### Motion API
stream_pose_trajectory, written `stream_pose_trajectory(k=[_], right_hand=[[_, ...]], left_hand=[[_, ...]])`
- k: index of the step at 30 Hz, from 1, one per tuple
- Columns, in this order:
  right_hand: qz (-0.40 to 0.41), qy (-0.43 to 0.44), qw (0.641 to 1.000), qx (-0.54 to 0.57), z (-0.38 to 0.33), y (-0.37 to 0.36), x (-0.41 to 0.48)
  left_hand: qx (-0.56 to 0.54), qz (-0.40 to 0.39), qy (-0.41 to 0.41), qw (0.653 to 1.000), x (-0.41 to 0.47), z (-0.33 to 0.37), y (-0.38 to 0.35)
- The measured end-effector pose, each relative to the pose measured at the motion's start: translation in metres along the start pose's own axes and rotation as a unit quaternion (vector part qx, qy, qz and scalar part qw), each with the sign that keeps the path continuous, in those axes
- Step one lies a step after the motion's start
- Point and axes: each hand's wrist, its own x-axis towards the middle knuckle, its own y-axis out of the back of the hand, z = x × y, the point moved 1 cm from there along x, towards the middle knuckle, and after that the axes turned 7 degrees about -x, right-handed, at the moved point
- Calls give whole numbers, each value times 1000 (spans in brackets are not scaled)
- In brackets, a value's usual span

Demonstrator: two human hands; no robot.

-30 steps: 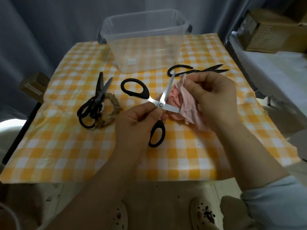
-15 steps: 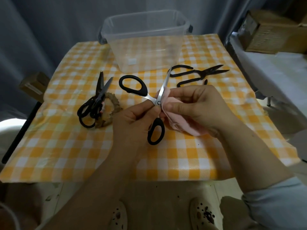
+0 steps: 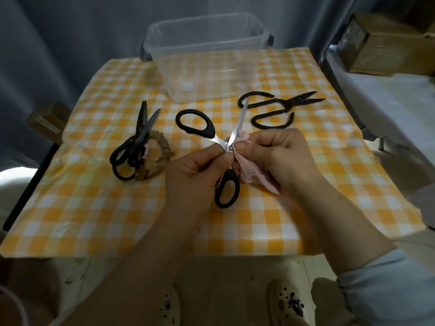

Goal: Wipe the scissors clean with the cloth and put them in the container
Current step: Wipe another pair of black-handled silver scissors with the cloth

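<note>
Slippers (image 3: 168, 307) are seen at the bottom, on the floor before the table (image 3: 117, 220), which is covered in yellow check. Above its near part the scissors (image 3: 220, 141) are held clear of the top, spread wide into a cross. The left hand (image 3: 200, 168) is curled, and the scissors are pinched by its thumb and fingers just below the pivot, between the two black handles. This is judged to steady the tool while the blades are spread for wiping. The right hand (image 3: 277, 158) is curled too, and the pink cloth (image 3: 251, 178) is bunched in it and pressed by the fingertips against the metal beside the pivot. One blade is bare and points away toward the container. The other is hidden under the cloth and right hand, so it is taken to be the one being wiped. Wiping is judged to be under way, with the placing not yet done.

Farther off, a second pair (image 3: 135, 147) is laid shut on a twine ring (image 3: 162, 158) at the left, and black iron shears (image 3: 277, 109) are laid at the right, well apart from each other. These are presumably set out within reach to be cleaned in turn. At the far edge the clear container (image 3: 207, 67) is stood with no lid on, so that scissors can be dropped straight in.
</note>
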Motion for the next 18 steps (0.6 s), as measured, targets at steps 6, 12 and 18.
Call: stream_pose_trajectory(k=[6,12,18], right_hand=[[73,-79,988,115,-1,2,5],[71,-13,996,43,-3,5,3],[-56,-44,997,40,-3,3,0]], left_hand=[[-13,13,9,1000,2,2,1],[13,-9,-7,1000,1,3,1],[36,-8,-24,999,-1,2,1]])
